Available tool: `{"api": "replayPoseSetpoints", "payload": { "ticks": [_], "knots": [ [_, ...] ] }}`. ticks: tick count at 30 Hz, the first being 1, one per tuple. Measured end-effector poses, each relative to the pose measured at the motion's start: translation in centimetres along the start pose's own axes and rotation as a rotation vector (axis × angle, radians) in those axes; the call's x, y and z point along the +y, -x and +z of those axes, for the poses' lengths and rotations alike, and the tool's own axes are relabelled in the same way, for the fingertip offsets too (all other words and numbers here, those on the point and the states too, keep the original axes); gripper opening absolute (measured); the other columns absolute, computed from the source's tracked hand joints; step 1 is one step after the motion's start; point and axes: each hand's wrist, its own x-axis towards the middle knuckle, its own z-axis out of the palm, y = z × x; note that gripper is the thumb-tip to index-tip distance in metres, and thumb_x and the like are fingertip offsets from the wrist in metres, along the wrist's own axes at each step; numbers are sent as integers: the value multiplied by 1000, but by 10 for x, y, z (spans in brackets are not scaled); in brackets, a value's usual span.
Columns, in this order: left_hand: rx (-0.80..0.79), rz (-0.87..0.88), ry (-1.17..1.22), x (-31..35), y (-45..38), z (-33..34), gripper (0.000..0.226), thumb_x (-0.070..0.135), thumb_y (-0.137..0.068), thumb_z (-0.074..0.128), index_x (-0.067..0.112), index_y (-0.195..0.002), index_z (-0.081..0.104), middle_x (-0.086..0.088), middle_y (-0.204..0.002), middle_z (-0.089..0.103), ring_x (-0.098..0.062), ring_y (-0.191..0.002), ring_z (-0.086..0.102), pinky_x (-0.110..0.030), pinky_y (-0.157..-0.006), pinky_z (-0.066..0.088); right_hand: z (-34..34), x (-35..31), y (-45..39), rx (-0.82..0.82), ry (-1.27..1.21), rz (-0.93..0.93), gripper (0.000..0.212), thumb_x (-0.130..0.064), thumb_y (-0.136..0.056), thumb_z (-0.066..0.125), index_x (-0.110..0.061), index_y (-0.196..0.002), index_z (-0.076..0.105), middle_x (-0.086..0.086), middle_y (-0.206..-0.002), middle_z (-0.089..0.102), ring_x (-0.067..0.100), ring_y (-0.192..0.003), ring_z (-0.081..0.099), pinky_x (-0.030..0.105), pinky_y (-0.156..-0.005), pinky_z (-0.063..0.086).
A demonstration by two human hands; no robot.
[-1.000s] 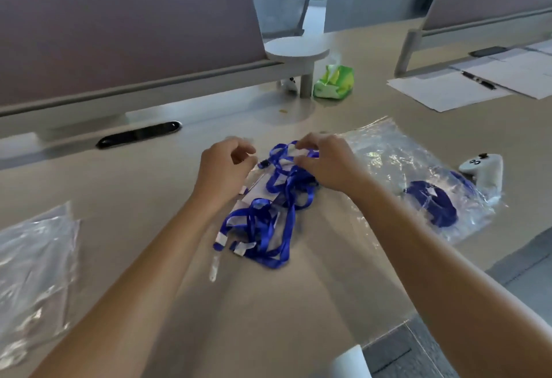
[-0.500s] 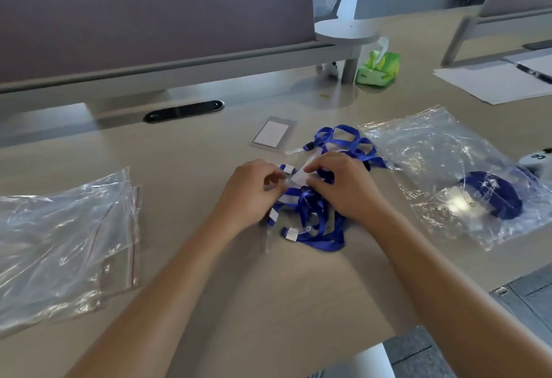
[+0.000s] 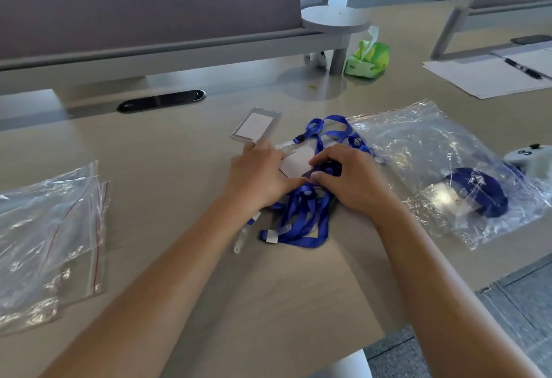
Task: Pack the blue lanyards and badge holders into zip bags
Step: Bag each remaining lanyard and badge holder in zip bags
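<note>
Both our hands grasp one badge holder (image 3: 295, 162) atop the lanyard pile (image 3: 301, 216), mid-table (image 3: 179, 198): left hand (image 3: 260, 174) pinching its left edge, right hand (image 3: 349, 180) its right. Second holder (image 3: 256, 124) just beyond.

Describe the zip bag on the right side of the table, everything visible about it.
The clear, crinkled plastic zip bag lies flat on the beige table, to the right of the loose blue lanyard pile. A thin red zip line runs along its far edge. Inside sits a coiled bundle of dark blue lanyard with a pale card-like piece beside it. Its near left corner lies by the right hand; contact is unclear.
</note>
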Motion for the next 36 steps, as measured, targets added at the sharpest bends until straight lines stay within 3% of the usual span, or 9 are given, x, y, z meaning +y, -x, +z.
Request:
{"api": "replayPoseSetpoints", "payload": {
  "ticks": [5,10,14,17,19,23,26,31,36],
  "knots": [
    [-16,54,-3,-6,-4,-4,79,82,-73,60,26,-129,64,1,-123,53,-25,-122,47,-49,-97,47,0,0,0,7,-6,38,21,-22,-89,76,-26,-110,76,-12,-104,71,2,-93,64,13,-82,46],
    [6,129,-26,-17,-4,-14,51,64,-81,65,28,-118,66,2,-117,61,-21,-115,53,-37,-85,47,3,-1,-1,82,-56,57,11,-25,-93,72,-28,-102,76,-20,-90,70,-7,-85,64,8,-75,44],
    [-42,149,63,-31,-1,-28,31,52,-81,69,32,-104,70,8,-96,66,-18,-95,60,-30,-72,42,5,-7,0,98,-44,48,13,-21,-92,72,-25,-104,76,-16,-97,69,-7,-87,61,-1,-71,40],
    [1,168,105,-42,2,-34,18,34,-86,63,30,-100,73,7,-93,71,-18,-90,63,-33,-77,51,8,-12,1,77,-69,37,12,-19,-92,73,-24,-102,75,-12,-99,69,-6,-88,61,-2,-73,38],
    [7,170,120,-48,4,-33,22,33,-88,64,32,-109,71,10,-98,72,-16,-94,64,-34,-81,52,12,-16,3,52,-52,8,13,-22,-91,73,-26,-104,74,-11,-101,69,0,-91,63,4,-79,42],
    [7,197,144,-53,7,-22,55,64,-75,74,34,-120,64,11,-114,64,-13,-105,58,-33,-79,48,16,-20,4,47,-24,-23,22,-18,-90,71,-24,-110,72,-8,-107,68,7,-96,64,24,-89,52],
    [18,200,120,-50,6,-19,64,69,-71,74,32,-122,63,11,-113,64,-13,-106,56,-32,-76,44,14,-20,3,61,-21,13,18,-18,-91,70,-23,-108,72,-8,-105,68,8,-94,63,25,-88,52],
    [39,195,112,-56,2,-18,48,53,-80,75,31,-121,67,11,-119,66,-12,-109,59,-31,-81,48,14,-21,3,74,-21,33,13,-21,-94,69,-22,-106,73,-8,-102,69,5,-92,63,19,-82,49],
    [33,202,69,-52,3,-14,68,77,-70,69,30,-119,66,13,-127,62,-13,-121,53,-34,-87,46,16,-20,2,80,-25,47,11,-23,-94,68,-24,-104,72,-9,-101,68,7,-92,63,26,-84,53]
  ]
}}
